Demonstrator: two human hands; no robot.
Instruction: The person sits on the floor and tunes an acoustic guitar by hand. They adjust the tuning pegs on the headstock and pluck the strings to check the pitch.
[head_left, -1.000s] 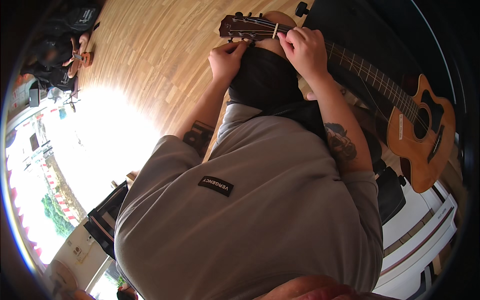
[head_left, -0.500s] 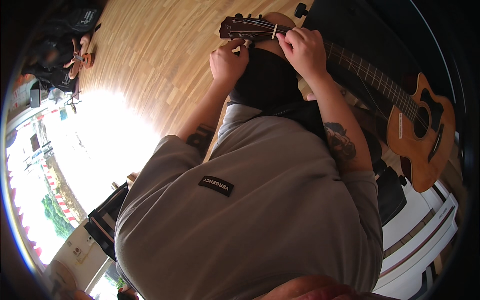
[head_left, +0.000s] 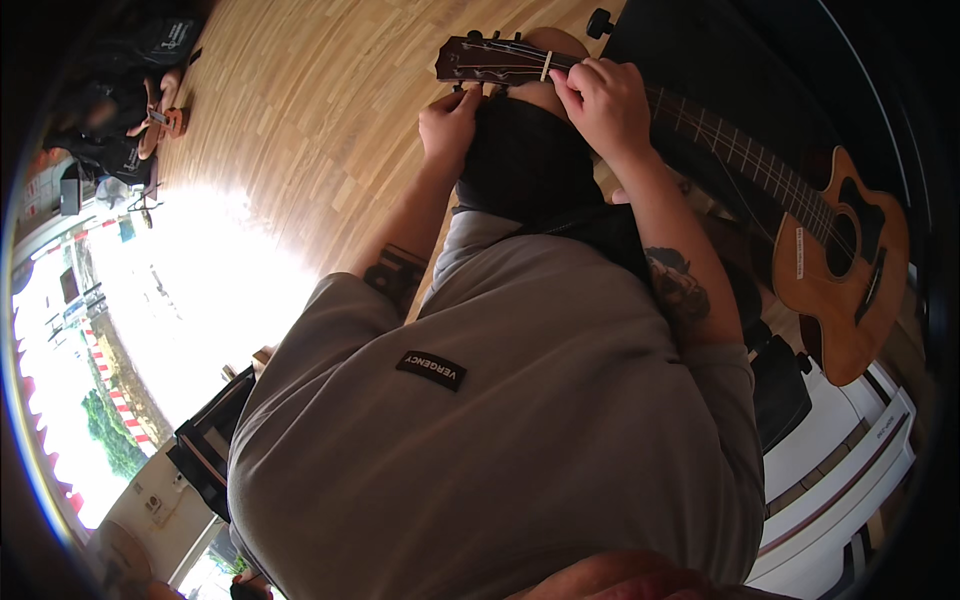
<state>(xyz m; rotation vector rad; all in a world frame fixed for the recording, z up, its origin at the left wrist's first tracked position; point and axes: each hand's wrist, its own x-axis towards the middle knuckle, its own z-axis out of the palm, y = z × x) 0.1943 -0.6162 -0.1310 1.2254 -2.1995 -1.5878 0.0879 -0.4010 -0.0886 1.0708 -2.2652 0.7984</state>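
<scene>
An acoustic guitar [head_left: 815, 300] with a light wooden body lies slantwise, its body at the right and its dark headstock [head_left: 490, 60] at the top middle. My left hand [head_left: 447, 125] is closed at the headstock's near edge, thumb and fingertips pinching a tuning peg. My right hand [head_left: 607, 100] is closed over the neck beside the pale nut [head_left: 546, 66], thumb and forefinger pinched at a string. The string between those fingers is mostly hidden. A thin, loose-looking line arcs beside the fretboard [head_left: 745, 150].
My knee in black cloth [head_left: 525, 150] is under the headstock. A black case or panel [head_left: 740, 60] stands behind the neck, and a white keyboard-like instrument [head_left: 840, 490] is at the lower right. Another person [head_left: 110, 125] sits far left with a small guitar on the wooden floor [head_left: 300, 110].
My left hand has shifted slightly left along the headstock, and its fingers have drawn together at a peg. The headstock and my right hand have moved a touch left.
</scene>
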